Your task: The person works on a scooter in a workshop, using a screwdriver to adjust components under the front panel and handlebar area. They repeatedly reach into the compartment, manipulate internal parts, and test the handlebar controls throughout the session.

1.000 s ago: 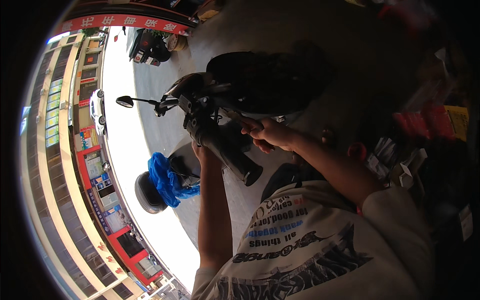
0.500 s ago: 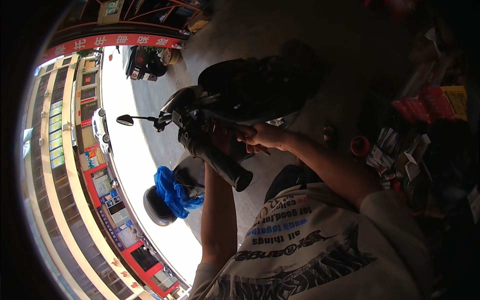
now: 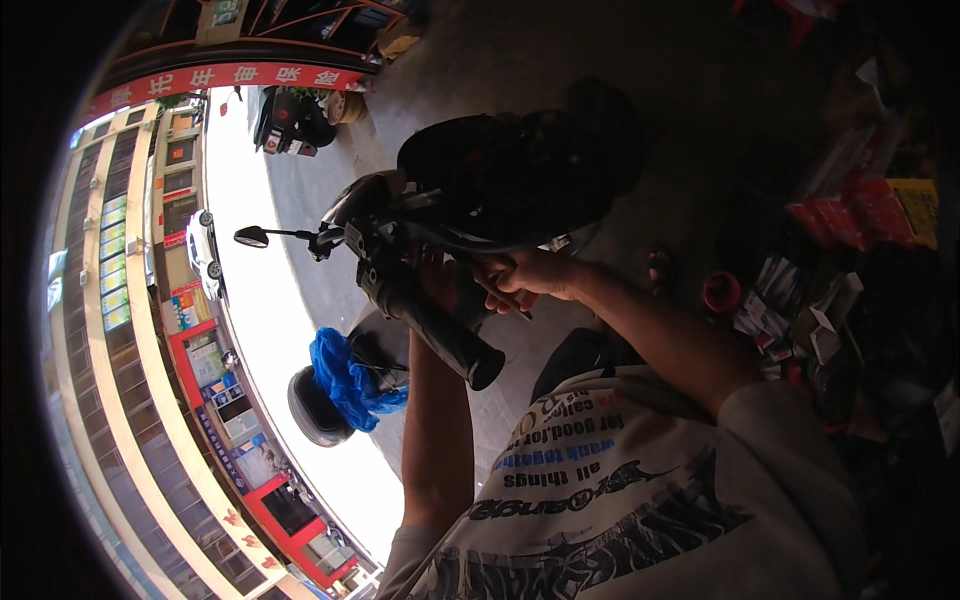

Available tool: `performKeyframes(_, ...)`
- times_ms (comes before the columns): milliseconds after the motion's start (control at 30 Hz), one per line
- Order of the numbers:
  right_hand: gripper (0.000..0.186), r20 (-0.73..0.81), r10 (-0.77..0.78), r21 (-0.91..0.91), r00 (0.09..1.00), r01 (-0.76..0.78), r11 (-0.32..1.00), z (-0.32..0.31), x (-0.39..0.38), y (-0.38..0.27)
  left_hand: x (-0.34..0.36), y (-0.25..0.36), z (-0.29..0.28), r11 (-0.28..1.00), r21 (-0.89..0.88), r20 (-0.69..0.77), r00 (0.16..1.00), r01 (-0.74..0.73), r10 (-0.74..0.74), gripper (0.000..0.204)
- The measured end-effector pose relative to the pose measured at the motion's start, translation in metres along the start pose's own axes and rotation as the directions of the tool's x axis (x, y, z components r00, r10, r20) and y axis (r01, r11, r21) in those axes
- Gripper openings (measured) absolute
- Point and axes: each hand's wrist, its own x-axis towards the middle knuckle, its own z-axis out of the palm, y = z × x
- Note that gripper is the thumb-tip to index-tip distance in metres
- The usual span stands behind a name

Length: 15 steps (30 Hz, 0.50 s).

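Note:
A dark scooter's handlebar (image 3: 430,330), with a black grip, brake parts and a mirror (image 3: 252,236), crosses in front of me under a dark, bulky body (image 3: 510,170). My left hand (image 3: 436,275) is behind the handlebar, fingers curled up beneath the controls; what they grip is hidden in shadow. My right hand (image 3: 525,277) is closed on a slim tool (image 3: 515,308), probably pliers, just right of the handlebar beside the left hand. A blue plastic sheet (image 3: 350,370) lies crumpled by a dark top box (image 3: 318,410).
Red and yellow boxes (image 3: 840,220), loose cartons (image 3: 830,305) and a red round container (image 3: 720,292) crowd the dim right side. Another scooter (image 3: 290,120) stands at the upper left near a sunlit street with a white car (image 3: 203,253).
My left hand has moved up behind the handlebar toward the controls. My right hand has shifted slightly, still gripping the tool. The whole view has shifted a little downward.

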Motion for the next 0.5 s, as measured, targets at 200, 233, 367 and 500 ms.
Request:
performKeyframes(200, 0.024, 0.021, -0.028, -0.004, 0.999, 0.029, 1.0, -0.002, 0.007, 0.004, 0.001, 0.001, 0.003, 0.999, 0.035, 0.013, 1.0, -0.021, 0.021, 0.024)
performKeyframes(233, 0.023, 0.02, -0.037, 0.003, 0.999, 0.037, 0.999, -0.001, 0.006, 0.004, -0.002, 0.002, 0.007, 0.999, 0.036, -0.016, 1.0, -0.024, 0.024, 0.02)
performKeyframes(367, 0.024, 0.027, -0.119, 0.042, 0.993, 0.118, 0.992, 0.003, 0.004, -0.003, -0.003, 0.0, -0.001, 0.988, 0.107, 0.077, 0.992, -0.11, 0.102, 0.026)
performKeyframes(500, 0.035, 0.064, 0.077, 0.097, 0.995, -0.083, 0.992, -0.006, 0.006, -0.008, 0.009, -0.008, -0.023, 0.948, 0.23, 0.269, 0.951, -0.22, 0.155, 0.039)
